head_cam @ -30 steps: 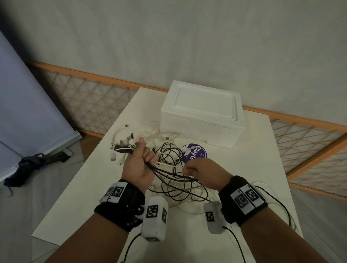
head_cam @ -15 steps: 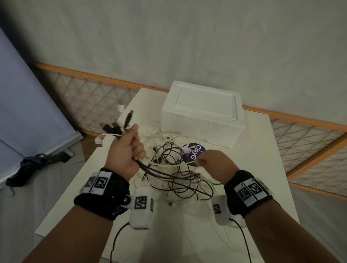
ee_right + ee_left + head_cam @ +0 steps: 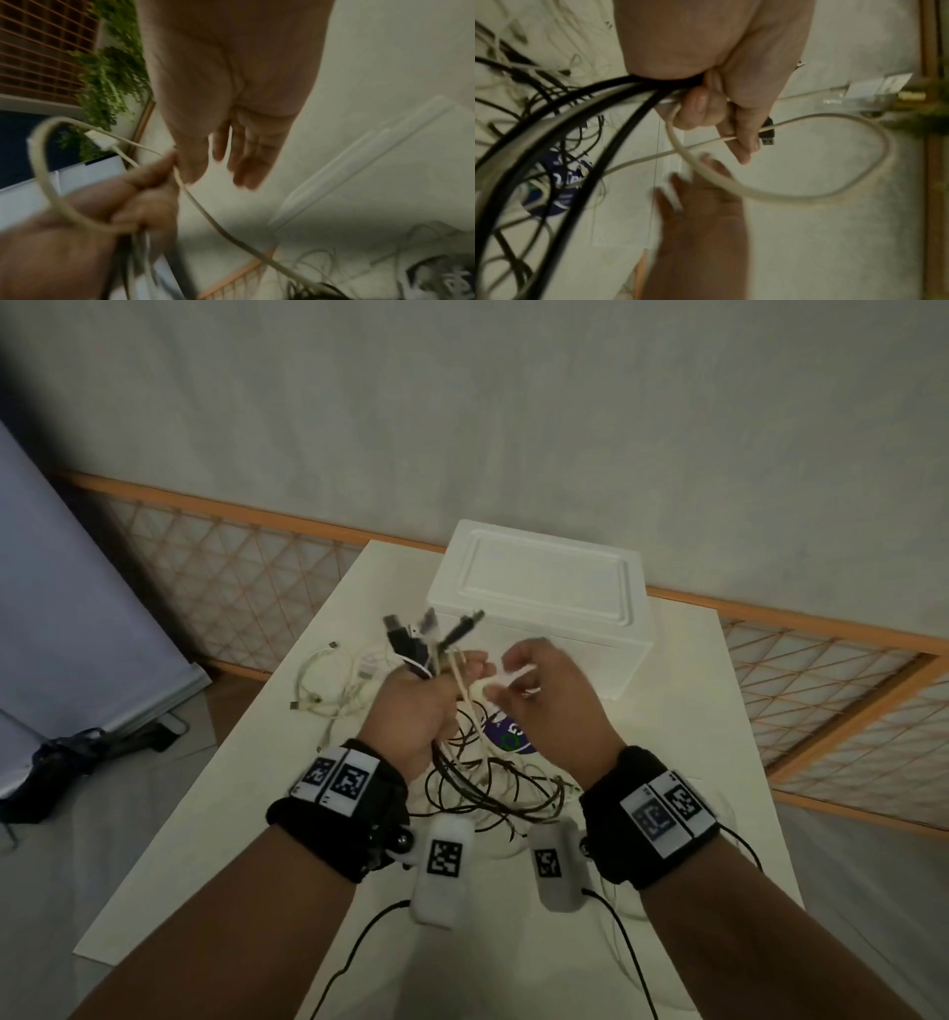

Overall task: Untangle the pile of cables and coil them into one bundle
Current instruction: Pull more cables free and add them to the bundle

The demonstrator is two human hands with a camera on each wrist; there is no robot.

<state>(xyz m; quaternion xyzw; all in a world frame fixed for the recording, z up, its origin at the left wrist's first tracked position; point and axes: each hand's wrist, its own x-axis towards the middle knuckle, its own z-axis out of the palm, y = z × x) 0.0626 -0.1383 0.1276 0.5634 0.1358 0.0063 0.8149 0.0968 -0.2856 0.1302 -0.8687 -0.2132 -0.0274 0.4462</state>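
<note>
My left hand [image 3: 421,706] grips a bunch of black and white cables, and their plug ends [image 3: 416,634] stick up above the fist. Black cables [image 3: 477,793] hang from it in loops down to the table [image 3: 667,762]. In the left wrist view, a white cable [image 3: 859,182] makes a wide loop out of the left hand [image 3: 706,109], beside a black USB plug [image 3: 767,136]. My right hand [image 3: 544,711] is raised close beside the left. Its fingers [image 3: 244,162] are nearly straight, and the white cable [image 3: 41,162] passes by its thumb.
Loose white cables [image 3: 328,690] lie on the table's left side. A white foam box [image 3: 544,588] stands at the back. A round blue lid [image 3: 513,739] lies under the hanging loops. The table's left edge drops to the floor. Wrist-camera leads trail near the front.
My left hand has lifted its cable bunch higher and moved right, toward the middle. My right hand has risen from the tangle on the table to meet it.
</note>
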